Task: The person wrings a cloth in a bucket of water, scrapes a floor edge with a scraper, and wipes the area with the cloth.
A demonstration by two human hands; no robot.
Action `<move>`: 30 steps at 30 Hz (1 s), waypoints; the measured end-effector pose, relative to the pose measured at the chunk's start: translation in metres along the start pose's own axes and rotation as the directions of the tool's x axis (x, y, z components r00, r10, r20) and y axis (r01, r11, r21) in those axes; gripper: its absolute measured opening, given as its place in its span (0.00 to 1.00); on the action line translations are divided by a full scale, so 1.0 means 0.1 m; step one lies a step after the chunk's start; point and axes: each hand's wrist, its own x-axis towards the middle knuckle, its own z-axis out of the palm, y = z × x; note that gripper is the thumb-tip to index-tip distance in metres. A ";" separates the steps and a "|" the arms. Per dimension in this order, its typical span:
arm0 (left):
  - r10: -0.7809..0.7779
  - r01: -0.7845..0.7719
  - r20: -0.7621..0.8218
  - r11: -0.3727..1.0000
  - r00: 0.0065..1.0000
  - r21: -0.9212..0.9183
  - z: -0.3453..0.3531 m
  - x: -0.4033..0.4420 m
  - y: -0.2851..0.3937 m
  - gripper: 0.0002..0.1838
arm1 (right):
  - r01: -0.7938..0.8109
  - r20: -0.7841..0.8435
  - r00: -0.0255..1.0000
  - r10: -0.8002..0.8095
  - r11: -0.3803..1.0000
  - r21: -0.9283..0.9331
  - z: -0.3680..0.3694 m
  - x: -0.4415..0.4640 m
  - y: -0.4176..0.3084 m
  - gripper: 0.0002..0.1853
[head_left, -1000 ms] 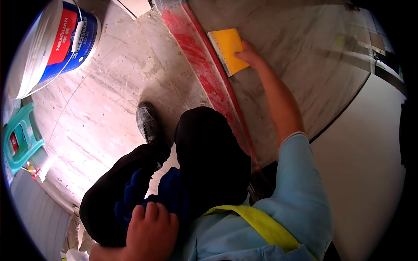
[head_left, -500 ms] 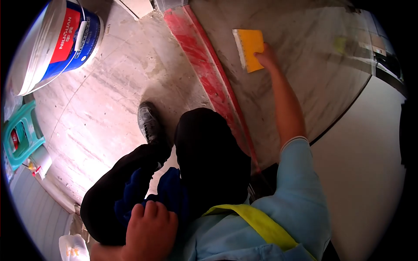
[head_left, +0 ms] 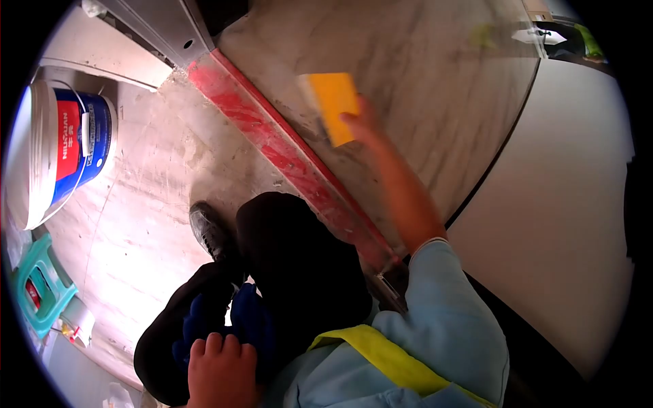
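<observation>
My right hand (head_left: 360, 126) is closed on the near edge of a flat yellow scraper (head_left: 335, 105) with a pale far edge, blurred by motion. The scraper is over the grey streaked floor (head_left: 435, 88), beyond the red strip; whether it touches the floor I cannot tell. In my lap, my left hand (head_left: 223, 370) has its fingers curled over a bunched dark blue cloth (head_left: 253, 316). What lies under those fingers is hidden.
A red-coated threshold strip (head_left: 286, 156) runs diagonally between two floor areas. Left stand a white, blue and red bucket (head_left: 95, 136) and a teal stool (head_left: 51, 289). A metal door frame (head_left: 170, 30) rises at the top; a pale panel (head_left: 544, 204) is on the right.
My view has shifted, so bucket, stool and strip sit lower and further left. My right hand and the scraper appear further left and lower, nearer the strip. My left hand stays on the blue cloth.
</observation>
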 end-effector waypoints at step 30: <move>-0.053 0.061 -0.297 0.998 0.953 0.020 -0.06 0.25 0.23 0.19 | 0.110 0.023 0.994 -0.110 0.994 0.025 0.33 -0.80 -0.99 0.17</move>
